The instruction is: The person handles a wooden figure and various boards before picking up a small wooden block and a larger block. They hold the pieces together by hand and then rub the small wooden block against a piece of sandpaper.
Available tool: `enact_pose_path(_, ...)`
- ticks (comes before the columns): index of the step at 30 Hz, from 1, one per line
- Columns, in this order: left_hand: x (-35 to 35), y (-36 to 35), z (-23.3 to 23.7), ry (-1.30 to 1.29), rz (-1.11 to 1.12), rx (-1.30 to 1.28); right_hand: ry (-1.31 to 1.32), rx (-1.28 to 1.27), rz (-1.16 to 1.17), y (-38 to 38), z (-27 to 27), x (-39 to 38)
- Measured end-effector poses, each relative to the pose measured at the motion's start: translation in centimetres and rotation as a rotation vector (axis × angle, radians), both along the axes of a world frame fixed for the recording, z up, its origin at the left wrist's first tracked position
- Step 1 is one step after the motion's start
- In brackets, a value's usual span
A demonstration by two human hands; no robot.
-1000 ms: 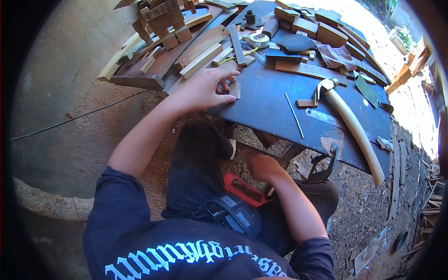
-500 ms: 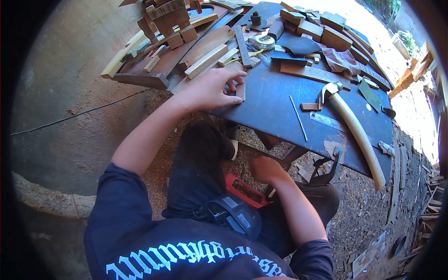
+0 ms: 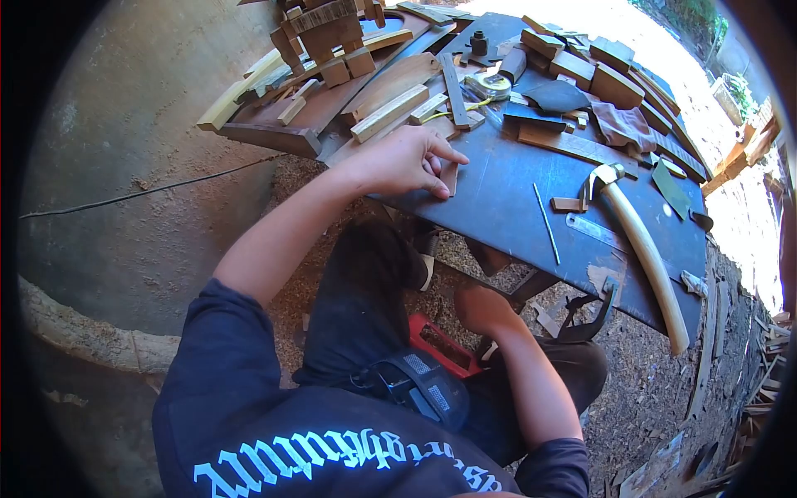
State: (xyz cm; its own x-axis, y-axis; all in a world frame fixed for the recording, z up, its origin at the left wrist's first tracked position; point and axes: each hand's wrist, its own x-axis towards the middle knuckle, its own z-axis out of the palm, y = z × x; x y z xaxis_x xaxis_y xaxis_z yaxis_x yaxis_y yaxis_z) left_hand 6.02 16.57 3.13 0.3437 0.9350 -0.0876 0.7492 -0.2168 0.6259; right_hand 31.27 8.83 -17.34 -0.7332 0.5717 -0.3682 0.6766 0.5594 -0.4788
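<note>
My left hand (image 3: 415, 163) is over the near edge of the dark worktable (image 3: 506, 187). Its thumb and fingers are closed about a small flat wooden piece (image 3: 450, 177), and its index finger points across the piece's far end. My right hand (image 3: 485, 310) is below the table edge, in shade, with its fingers curled into a fist. Whatever it grips, if anything, is hidden. Just beneath it, between the legs, lies a red tool frame or handle (image 3: 440, 344). A thin pale stick (image 3: 546, 222) and a small brown block (image 3: 568, 204) lie to the right of the wooden piece.
A claw hammer (image 3: 643, 245) hangs its wooden handle over the table's right edge, beside a metal ruler (image 3: 594, 232). A tape measure (image 3: 488, 86), wood blocks (image 3: 618, 85) and a cloth (image 3: 623, 126) crowd the back. A clamp (image 3: 594, 314) grips the front edge. Shavings cover the ground.
The whole view has shifted, so the table appears further right and lower. My left index finger has come down closer to the wooden piece. The right hand stays below the table edge.
</note>
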Motion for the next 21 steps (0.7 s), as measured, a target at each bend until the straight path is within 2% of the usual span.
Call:
enact_pose_path(7,-0.3,-1.2,-0.9,-0.089,-0.02,0.193,-0.02,-0.018,-0.001,0.0,-0.2,-0.2)
enact_pose_path(9,-0.2,-1.6,-0.9,-0.109,-0.008,0.193,-0.105,-0.07,0.012,0.2,0.7,-0.5)
enact_pose_path(13,0.3,-2.5,-0.7,-0.131,0.028,0.2,-0.112,-0.073,0.029,0.3,0.4,-0.5)
enact_pose_path(18,0.2,-3.3,-1.9,-0.345,0.094,0.155,0.012,0.018,-0.007,-0.1,-0.9,-0.2)
enact_pose_path(21,0.0,-3.2,-3.0,-0.443,0.081,0.166,0.002,-0.002,-0.012,-0.1,-0.6,-0.2)
